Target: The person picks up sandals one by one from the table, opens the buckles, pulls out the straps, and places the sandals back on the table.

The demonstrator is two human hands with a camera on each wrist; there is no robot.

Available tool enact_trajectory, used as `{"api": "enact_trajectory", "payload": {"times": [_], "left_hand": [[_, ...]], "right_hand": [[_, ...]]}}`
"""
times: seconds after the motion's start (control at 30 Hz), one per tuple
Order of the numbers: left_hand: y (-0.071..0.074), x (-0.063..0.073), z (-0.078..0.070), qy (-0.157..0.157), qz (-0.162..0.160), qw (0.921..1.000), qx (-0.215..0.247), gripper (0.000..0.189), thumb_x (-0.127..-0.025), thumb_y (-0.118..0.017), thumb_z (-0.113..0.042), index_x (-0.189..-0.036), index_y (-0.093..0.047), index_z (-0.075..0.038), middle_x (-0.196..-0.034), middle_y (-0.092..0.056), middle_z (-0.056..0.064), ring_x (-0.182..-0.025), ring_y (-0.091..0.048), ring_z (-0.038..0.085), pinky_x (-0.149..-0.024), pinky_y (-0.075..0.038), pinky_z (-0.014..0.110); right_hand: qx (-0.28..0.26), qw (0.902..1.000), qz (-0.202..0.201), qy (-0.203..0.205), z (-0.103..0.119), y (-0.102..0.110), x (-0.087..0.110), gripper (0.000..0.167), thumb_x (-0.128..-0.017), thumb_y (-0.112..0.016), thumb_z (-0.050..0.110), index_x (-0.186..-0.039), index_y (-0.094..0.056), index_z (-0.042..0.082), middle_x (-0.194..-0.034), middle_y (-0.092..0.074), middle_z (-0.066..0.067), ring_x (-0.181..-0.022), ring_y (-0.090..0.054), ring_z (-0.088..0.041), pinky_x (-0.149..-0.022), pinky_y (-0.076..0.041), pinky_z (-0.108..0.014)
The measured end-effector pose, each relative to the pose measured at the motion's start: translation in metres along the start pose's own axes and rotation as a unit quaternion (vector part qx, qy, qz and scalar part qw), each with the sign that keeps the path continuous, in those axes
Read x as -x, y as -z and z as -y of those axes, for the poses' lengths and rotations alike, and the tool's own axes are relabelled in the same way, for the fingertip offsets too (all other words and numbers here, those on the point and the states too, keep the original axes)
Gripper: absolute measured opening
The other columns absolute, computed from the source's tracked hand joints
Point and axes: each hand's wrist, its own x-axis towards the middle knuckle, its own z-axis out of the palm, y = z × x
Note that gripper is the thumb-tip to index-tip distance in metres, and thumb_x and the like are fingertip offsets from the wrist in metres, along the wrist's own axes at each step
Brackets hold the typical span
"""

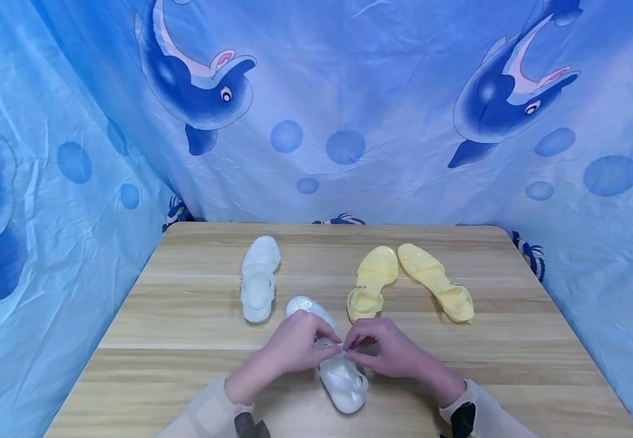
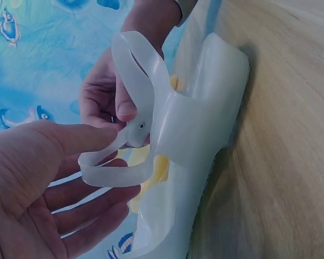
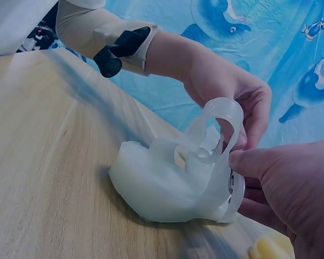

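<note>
A white translucent jelly sandal (image 1: 342,384) lies at the near middle of the table, its toe pointing away and slightly left. Over it, both hands pinch its ankle strap (image 2: 119,176), which is raised in a loop. My left hand (image 1: 298,345) holds the strap between thumb and forefinger from the left. From the right, my right hand (image 1: 384,348) pinches it close to a small metal-centred fastening (image 2: 141,125). The fingertips of the two hands almost meet. Whether the strap is fastened cannot be told.
Another white sandal (image 1: 258,292) lies behind and to the left. Two yellow sandals, one upright (image 1: 377,267) and one angled (image 1: 431,277), lie behind and to the right on the wooden table (image 1: 185,340). A blue dolphin-print curtain (image 1: 316,91) surrounds the table.
</note>
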Motion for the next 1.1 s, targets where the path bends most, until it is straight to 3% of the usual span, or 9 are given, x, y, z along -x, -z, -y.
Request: {"api": "enact_trajectory", "payload": {"times": [0.17,0.47,0.8,1.1], "left_hand": [[0.0,0.003,0.001,0.016,0.017,0.9991,0.035,0.008,-0.086,-0.086,-0.017,-0.094,-0.086,-0.015,-0.086,-0.082,-0.005,-0.065,-0.057,-0.006,-0.063,-0.051,0.014],[0.0,0.006,0.005,0.031,0.015,0.9959,0.084,0.007,-0.086,-0.086,-0.012,-0.092,-0.085,-0.012,-0.086,-0.082,-0.002,-0.068,-0.063,-0.007,-0.064,-0.055,0.015],[-0.002,-0.003,-0.007,0.029,0.02,0.9989,0.032,0.01,-0.086,-0.085,-0.018,-0.095,-0.087,-0.017,-0.087,-0.083,-0.005,-0.064,-0.057,-0.007,-0.06,-0.05,0.014],[-0.004,0.0,-0.001,0.03,0.005,0.9995,0.005,0.005,-0.082,-0.088,-0.021,-0.087,-0.087,-0.022,-0.082,-0.082,-0.01,-0.073,-0.066,-0.004,-0.069,-0.053,0.015]], "right_hand": [[-0.002,1.0,-0.003,0.001,0.001,0.0,0.0,0.011,-0.095,-0.08,0.01,-0.102,-0.075,0.015,-0.099,-0.077,0.003,-0.094,-0.074,-0.004,-0.08,-0.066,-0.024],[0.001,1.0,-0.005,0.005,0.003,0.0,0.001,0.012,-0.094,-0.08,0.008,-0.102,-0.074,0.014,-0.098,-0.077,0.002,-0.093,-0.074,-0.005,-0.08,-0.065,-0.024],[0.0,0.9997,-0.014,0.02,0.005,-0.002,-0.002,0.014,-0.092,-0.081,0.006,-0.1,-0.074,0.015,-0.097,-0.078,-0.002,-0.091,-0.075,-0.007,-0.078,-0.066,-0.024],[-0.003,0.9998,-0.006,0.02,0.002,-0.001,0.0,0.015,-0.092,-0.079,0.003,-0.1,-0.071,0.013,-0.096,-0.075,-0.003,-0.092,-0.071,-0.003,-0.078,-0.066,-0.025]]}}
